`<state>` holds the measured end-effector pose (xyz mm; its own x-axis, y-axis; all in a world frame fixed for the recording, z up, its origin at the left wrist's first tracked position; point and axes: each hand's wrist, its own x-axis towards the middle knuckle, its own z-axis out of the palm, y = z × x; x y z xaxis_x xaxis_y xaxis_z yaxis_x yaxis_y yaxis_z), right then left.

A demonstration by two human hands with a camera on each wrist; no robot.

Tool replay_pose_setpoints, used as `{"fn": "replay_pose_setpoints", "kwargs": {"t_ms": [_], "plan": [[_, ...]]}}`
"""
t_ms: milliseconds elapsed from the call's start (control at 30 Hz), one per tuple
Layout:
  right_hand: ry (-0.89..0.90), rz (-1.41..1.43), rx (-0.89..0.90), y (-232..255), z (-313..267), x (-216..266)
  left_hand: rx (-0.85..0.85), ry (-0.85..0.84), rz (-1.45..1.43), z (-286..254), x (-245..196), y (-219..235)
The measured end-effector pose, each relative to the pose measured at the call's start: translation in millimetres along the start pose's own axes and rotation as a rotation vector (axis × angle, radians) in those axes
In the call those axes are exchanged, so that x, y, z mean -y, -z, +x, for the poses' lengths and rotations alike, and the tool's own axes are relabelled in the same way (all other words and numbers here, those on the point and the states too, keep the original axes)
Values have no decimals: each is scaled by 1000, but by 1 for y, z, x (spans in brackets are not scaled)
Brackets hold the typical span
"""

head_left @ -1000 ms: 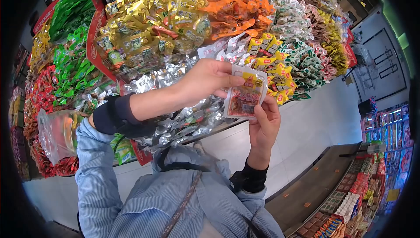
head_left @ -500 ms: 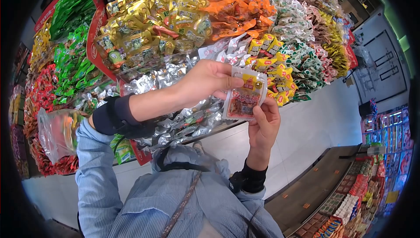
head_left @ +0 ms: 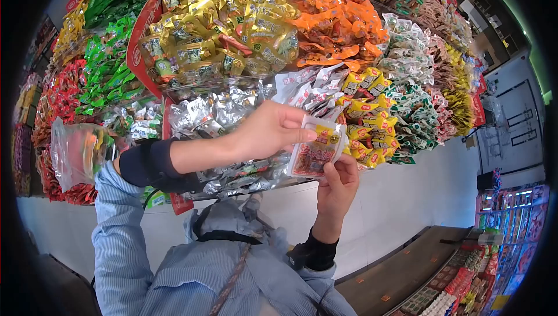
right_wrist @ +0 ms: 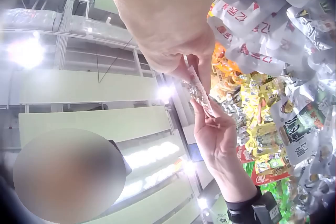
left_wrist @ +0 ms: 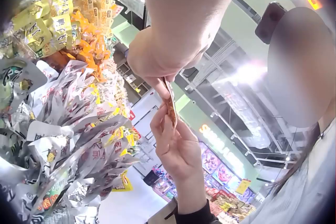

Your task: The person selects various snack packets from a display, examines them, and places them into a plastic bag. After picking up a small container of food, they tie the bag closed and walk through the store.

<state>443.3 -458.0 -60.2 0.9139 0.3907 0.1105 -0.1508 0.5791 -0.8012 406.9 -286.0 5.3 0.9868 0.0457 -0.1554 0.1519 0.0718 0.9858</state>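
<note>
My left hand (head_left: 273,133) pinches the upper left edge of a small flat snack packet (head_left: 315,152), its thumb lying over the front. The packet has a clear border, a yellow patch and reddish printing, and its front faces up toward the head camera. At its lower right corner my right hand (head_left: 337,182) pinches it between thumb and fingers. In the left wrist view the packet (left_wrist: 171,109) shows edge-on between both hands. A clear plastic bag (head_left: 75,156) with colourful contents hangs by my left forearm.
Silver packets (head_left: 215,109) lie heaped in a bin beneath my left forearm. Behind are gold packets (head_left: 215,25), orange packets (head_left: 343,25) and yellow packets (head_left: 369,112). Red dividers (head_left: 139,54) separate bins. Green packets (head_left: 107,75) fill bins on the left. Another goods shelf (head_left: 459,281) stands at lower right.
The head view has shifted, so the bins sit a little further right. Both hands and the packet appear slightly lower and further left. Both hands keep their hold on the packet.
</note>
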Motion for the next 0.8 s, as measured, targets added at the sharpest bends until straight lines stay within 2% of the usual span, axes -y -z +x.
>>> {"fn": "replay_pose_setpoints", "kwargs": {"t_ms": [167, 200, 433, 500, 567, 800], "plan": [[-57, -14, 37, -4, 9, -12, -72, 21, -66, -7, 2, 8], [-66, 8, 58, -6, 10, -14, -73, 42, 39, -8, 2, 13], [-134, 15, 153, -21, 15, -35, -192, -173, -46, -33, 21, 27], [-123, 3, 196, -33, 16, -42, -248, -121, 79, -49, 25, 34], [-136, 25, 216, -43, 15, -48, -256, -22, 4, -68, 18, 40], [-343, -167, 471, -91, -1, -63, -372, -86, 118, -121, 40, 76]]}}
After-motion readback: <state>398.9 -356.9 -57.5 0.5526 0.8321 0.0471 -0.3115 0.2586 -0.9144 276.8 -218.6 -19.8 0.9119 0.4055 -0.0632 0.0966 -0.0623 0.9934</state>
